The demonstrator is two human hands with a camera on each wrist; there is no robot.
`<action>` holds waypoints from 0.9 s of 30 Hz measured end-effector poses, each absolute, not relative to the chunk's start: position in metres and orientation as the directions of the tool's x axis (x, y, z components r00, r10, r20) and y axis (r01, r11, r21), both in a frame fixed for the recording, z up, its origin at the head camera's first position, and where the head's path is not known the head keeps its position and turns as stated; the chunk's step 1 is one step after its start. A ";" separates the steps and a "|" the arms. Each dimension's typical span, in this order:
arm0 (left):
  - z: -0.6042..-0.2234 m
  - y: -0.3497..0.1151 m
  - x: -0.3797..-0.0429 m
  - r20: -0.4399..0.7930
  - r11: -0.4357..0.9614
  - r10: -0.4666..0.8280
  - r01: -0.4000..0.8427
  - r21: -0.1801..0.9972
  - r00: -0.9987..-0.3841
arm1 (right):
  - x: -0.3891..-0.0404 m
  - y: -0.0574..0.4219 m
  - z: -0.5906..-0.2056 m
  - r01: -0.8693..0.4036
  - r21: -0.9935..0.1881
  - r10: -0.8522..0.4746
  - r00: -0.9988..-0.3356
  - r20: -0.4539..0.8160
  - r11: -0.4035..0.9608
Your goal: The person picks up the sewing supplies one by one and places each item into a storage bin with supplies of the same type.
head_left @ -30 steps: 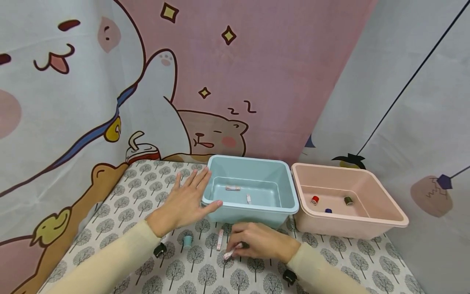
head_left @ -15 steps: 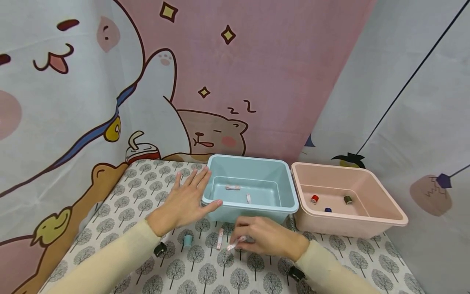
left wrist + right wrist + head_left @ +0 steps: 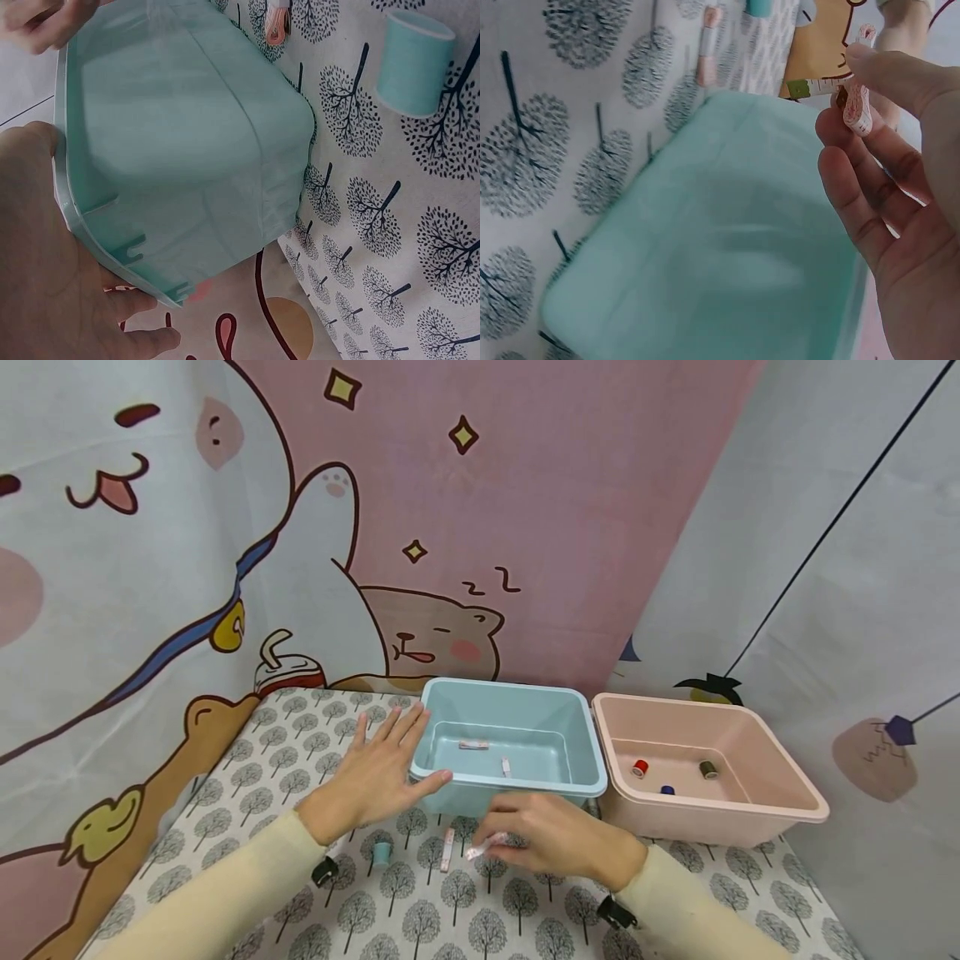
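Pinching the folded tape measure (image 3: 859,112), the right hand (image 3: 553,835) holds it outside the blue bin (image 3: 510,706), near the front wall (image 3: 456,800). The left hand (image 3: 372,783), spread, lies at the rim (image 3: 63,174). A slackened pinch could let the tape's projecting end (image 3: 802,88) unfold and snag.

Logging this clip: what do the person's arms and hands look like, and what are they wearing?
Both arms wear long, plain, pale cream sleeves, the left sleeve and right sleeve each ending near the wrist. A small black device sits by the left cuff, another black device by the right. The left hand and right hand are gloveless; no rings show.
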State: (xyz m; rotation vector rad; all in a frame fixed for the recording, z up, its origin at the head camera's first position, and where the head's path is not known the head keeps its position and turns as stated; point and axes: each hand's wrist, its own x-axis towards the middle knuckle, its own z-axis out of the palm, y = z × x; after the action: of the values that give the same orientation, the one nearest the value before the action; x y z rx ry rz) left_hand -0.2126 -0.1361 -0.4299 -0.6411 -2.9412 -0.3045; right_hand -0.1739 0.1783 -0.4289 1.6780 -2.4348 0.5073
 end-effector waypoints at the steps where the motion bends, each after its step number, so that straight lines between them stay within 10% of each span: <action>1: -0.430 -0.136 -0.213 0.156 0.890 0.399 0.423 0.169 -0.903 | -0.174 0.178 -0.426 -0.930 -0.187 -0.878 -0.361 0.313 0.315; 27: -0.431 -0.137 -0.213 0.156 0.890 0.406 0.428 0.157 -0.900 | -0.218 0.195 -0.368 -0.940 -0.249 -0.806 -0.330 0.491 0.234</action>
State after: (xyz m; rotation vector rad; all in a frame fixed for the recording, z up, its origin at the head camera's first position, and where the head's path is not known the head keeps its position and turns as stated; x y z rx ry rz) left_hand -0.2132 -0.1370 -0.4312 -0.6510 -2.9376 -0.2845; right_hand -0.2177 0.1954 -0.3684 1.6373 -2.2492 0.7424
